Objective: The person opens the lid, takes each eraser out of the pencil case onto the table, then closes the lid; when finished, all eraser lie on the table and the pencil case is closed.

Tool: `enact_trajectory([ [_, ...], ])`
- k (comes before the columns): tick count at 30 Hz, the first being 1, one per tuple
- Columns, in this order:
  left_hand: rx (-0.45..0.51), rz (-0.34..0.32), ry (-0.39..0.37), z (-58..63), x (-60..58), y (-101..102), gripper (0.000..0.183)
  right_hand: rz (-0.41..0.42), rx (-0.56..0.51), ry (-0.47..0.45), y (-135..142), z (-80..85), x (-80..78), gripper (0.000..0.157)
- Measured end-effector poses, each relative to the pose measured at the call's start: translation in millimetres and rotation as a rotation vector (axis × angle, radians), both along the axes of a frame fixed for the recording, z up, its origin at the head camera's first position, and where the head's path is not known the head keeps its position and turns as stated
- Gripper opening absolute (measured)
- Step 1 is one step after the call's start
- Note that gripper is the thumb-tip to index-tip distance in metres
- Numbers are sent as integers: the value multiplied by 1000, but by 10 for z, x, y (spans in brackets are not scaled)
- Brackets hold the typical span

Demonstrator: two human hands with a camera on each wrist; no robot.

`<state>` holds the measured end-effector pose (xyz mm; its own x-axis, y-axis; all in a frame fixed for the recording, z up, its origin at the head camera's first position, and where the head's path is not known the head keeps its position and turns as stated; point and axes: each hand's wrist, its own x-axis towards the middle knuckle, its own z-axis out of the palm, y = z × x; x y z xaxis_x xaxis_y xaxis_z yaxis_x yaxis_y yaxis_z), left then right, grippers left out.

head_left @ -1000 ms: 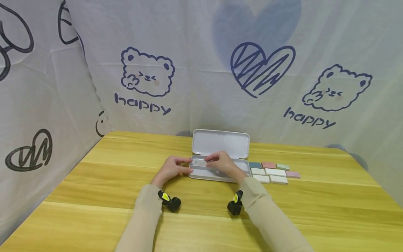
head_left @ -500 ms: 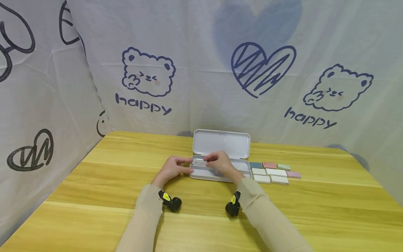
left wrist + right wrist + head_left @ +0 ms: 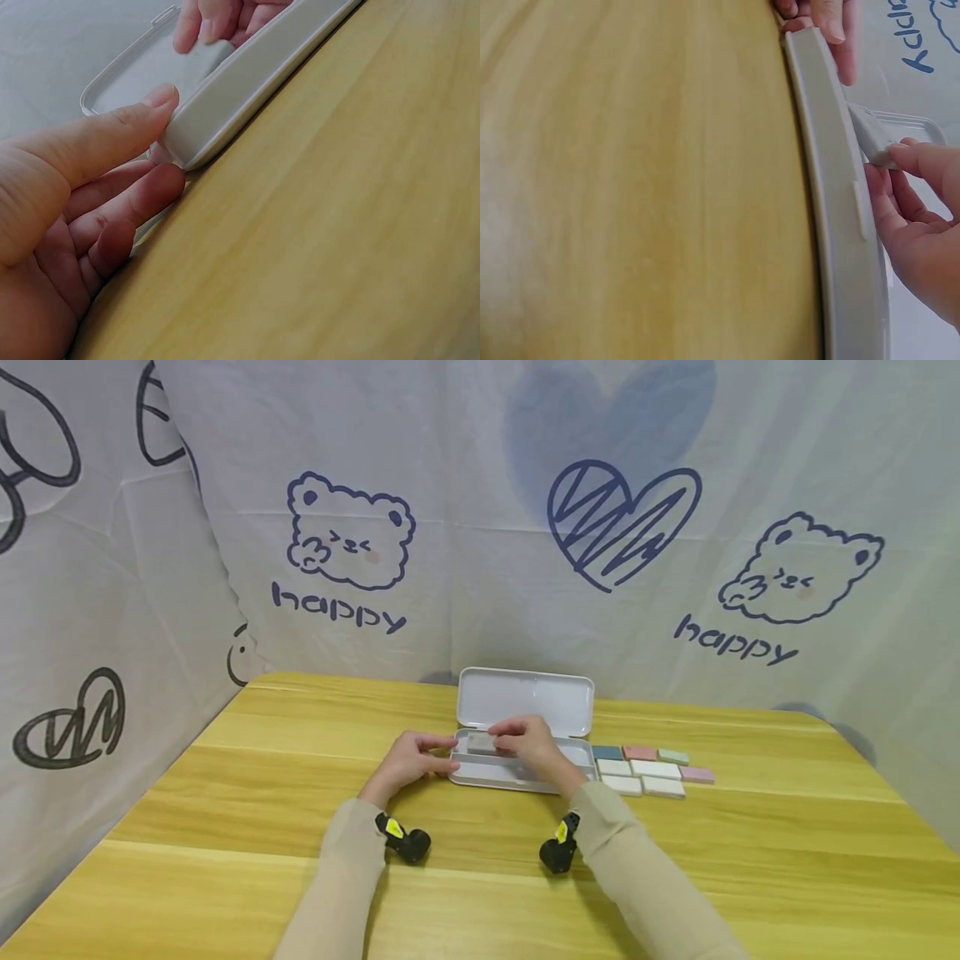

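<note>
A white pencil case [image 3: 517, 775] lies with its lid [image 3: 525, 700] raised behind it; a divider runs along its tray. My left hand [image 3: 408, 766] holds the tray's left end, thumb at the front corner and fingers at the end wall, as the left wrist view shows. In the back compartment, my right hand [image 3: 531, 750] pinches a whitish eraser [image 3: 870, 135] between thumb and fingers. The eraser [image 3: 480, 742] is tilted, one end up at the fingertips, near the compartment's left end. Part of it is hidden behind the fingers.
Right beside the case lie several flat erasers: a blue one [image 3: 607, 752], a red-pink one [image 3: 640, 752], a green one [image 3: 672, 757], a lilac one [image 3: 697, 774] and several white ones [image 3: 656, 769]. A printed cloth [image 3: 495, 593] hangs behind the wooden table [image 3: 465, 893].
The eraser in my right hand lay flatter in the back compartment before; now it is tipped up and shows its front side. My left hand stays at the case's end.
</note>
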<state>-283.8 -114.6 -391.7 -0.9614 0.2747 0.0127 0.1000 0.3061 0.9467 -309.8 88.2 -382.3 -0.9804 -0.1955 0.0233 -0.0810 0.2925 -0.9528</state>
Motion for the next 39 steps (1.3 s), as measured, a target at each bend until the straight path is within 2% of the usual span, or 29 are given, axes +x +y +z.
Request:
enact_trajectory([
  [2, -3, -2, 2, 63, 45, 6, 42, 1, -15, 11, 21, 18, 8, 17],
  [4, 1, 3, -1, 73, 55, 3, 42, -1, -20, 15, 50, 32, 14, 18],
  [11, 2, 29, -5, -149, -100, -40, 44, 31, -69, 14, 204, 96, 64, 21],
  [21, 16, 15, -3, -175, -121, -61, 44, 67, -143, 45, 446, 63, 112, 22],
  [29, 11, 31, -6, -170, -116, -21, 44, 88, -126, 61, 632, 138, 224, 24],
  [39, 2, 27, 0, -154, -104, -4, 43, 49, -119, -3, 822, 190, 353, 27],
])
